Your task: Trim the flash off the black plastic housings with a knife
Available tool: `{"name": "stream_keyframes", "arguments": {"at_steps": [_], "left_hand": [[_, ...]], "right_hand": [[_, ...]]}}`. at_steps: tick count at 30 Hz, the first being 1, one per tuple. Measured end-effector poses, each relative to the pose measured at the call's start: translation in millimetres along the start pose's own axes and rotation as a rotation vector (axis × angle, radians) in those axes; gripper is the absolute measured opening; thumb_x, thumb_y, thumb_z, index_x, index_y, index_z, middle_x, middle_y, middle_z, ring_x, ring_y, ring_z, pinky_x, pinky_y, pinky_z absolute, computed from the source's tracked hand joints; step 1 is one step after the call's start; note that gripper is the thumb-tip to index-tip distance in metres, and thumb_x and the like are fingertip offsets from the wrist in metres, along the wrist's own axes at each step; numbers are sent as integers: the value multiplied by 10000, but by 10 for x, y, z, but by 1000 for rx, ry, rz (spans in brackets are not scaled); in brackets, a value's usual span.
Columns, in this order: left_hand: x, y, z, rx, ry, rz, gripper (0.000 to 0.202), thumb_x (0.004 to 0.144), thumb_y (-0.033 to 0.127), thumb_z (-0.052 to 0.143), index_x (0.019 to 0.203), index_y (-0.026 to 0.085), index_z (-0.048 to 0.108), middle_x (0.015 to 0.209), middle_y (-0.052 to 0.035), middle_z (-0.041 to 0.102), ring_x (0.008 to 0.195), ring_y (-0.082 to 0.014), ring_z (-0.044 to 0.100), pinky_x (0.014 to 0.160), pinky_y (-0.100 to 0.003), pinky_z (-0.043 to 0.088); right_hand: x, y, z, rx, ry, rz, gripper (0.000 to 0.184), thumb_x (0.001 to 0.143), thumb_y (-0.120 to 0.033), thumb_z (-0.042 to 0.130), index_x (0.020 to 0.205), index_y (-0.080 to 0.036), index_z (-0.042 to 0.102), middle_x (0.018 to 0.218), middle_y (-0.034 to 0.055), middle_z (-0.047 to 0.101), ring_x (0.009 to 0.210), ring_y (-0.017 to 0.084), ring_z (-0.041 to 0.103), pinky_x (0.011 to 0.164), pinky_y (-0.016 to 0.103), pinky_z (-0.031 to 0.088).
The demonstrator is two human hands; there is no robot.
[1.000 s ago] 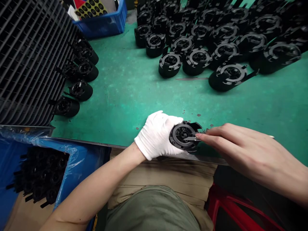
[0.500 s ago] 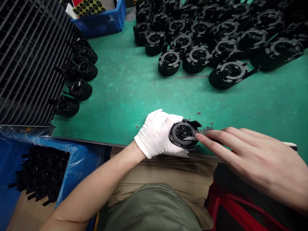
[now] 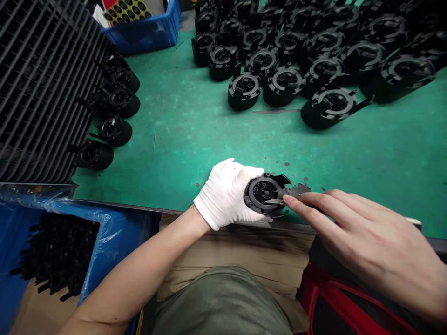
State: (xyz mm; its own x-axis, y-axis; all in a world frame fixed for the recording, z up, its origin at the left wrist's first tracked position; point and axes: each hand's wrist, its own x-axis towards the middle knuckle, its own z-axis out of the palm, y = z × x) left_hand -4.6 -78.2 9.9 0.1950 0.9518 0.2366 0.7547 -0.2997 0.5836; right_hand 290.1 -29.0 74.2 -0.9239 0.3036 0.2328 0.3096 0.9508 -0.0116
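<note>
My left hand (image 3: pixel 226 195), in a white glove, wraps around a round black plastic housing (image 3: pixel 263 191) at the table's near edge. The housing's ringed face, with a recessed hub and spokes, is turned up toward me. From the right, my bare right hand (image 3: pixel 352 228) pinches a tool with a thin pointed metal blade (image 3: pixel 275 202). The blade's tip lies over the ring inside the housing; whether it touches cannot be made out. My fingers hide most of the tool's handle.
Many similar black housings (image 3: pixel 244 88) stand on the green table (image 3: pixel 181 125) at the back right. More line the black slatted stack (image 3: pixel 42 93) on the left. A blue bin (image 3: pixel 146 37) holds sticker sheets. Black parts (image 3: pixel 63 251) lie in a plastic-lined blue crate (image 3: pixel 104 242) below left.
My right hand has shifted slightly, its back sinking a little, with the blade still over the housing's face. My left hand keeps its hold; the whole view has slid marginally.
</note>
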Motion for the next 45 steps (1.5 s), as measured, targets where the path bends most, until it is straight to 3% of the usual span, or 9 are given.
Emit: {"name": "stream_keyframes", "arguments": {"at_steps": [3, 6, 10, 16, 23, 29, 33, 38, 45], "left_hand": [[-7, 3, 6, 4, -2, 7, 859, 815, 828, 928, 1407, 232, 750, 1272, -127, 924, 1180, -418, 897, 1287, -652, 571], [-1, -14, 4, 9, 5, 44, 832, 818, 801, 931, 1382, 214, 756, 1242, -137, 922, 1141, -417, 901, 1230, -642, 610], [11, -38, 8, 24, 28, 62, 866, 805, 831, 912, 1378, 201, 756, 1243, -155, 921, 1118, -426, 902, 1196, -645, 629], [18, -24, 10, 12, 35, 60, 878, 851, 906, 855, 1362, 197, 769, 1226, -147, 931, 1114, -419, 911, 1128, -607, 639], [38, 22, -40, 12, -6, 40, 770, 860, 815, 895, 1318, 206, 780, 1192, -129, 933, 1107, -411, 914, 1095, -583, 642], [21, 8, -24, 30, 26, 57, 733, 874, 772, 874, 1334, 209, 779, 1209, -143, 929, 1085, -410, 909, 1105, -596, 645], [26, 9, -28, 6, -16, 22, 767, 824, 771, 918, 1333, 211, 792, 1219, -139, 927, 1120, -419, 905, 1192, -631, 615], [34, 23, -44, -31, -73, -21, 764, 799, 802, 967, 1275, 221, 827, 1228, -133, 927, 1153, -418, 904, 1293, -665, 558], [-19, -42, 6, -61, -72, -41, 1031, 664, 1014, 967, 1308, 223, 816, 1279, -143, 920, 1200, -422, 893, 1400, -702, 490]], "right_hand": [[-74, -174, 10, -33, -20, 83, 847, 1063, -73, 445, 1899, -181, 370, 1262, 159, 879, 940, 358, 796, 774, 518, 671], [-121, -278, 7, -54, -28, 117, 828, 1060, -85, 436, 1885, -143, 397, 1300, 188, 872, 979, 374, 798, 808, 540, 677], [-100, -252, -5, -67, -8, 90, 803, 1059, -71, 443, 1854, -188, 455, 1190, 120, 870, 926, 322, 770, 793, 483, 650], [-32, -38, 2, -38, 18, 17, 709, 1067, -38, 429, 1742, -184, 593, 1196, 118, 870, 943, 291, 766, 802, 439, 626], [172, 293, -36, 4, 59, -150, 447, 1162, -85, 438, 1460, -198, 752, 1186, 100, 871, 909, 239, 740, 765, 391, 578], [347, 578, -3, 70, 31, -344, 531, 1226, -151, 339, 1388, -264, 832, 1079, 45, 864, 904, 225, 738, 799, 408, 575], [358, 769, 4, 209, -46, -382, 584, 1263, -211, 308, 1463, -352, 838, 1188, 7, 902, 969, 191, 800, 841, 397, 596], [137, 732, 13, 195, 38, -218, 499, 1250, -219, 400, 1567, -300, 777, 1201, 47, 882, 960, 210, 790, 797, 358, 598], [-324, 64, 185, 207, 111, 335, 439, 1216, -345, 594, 1646, -285, 658, 1293, 94, 828, 940, 205, 815, 710, 313, 624]]}}
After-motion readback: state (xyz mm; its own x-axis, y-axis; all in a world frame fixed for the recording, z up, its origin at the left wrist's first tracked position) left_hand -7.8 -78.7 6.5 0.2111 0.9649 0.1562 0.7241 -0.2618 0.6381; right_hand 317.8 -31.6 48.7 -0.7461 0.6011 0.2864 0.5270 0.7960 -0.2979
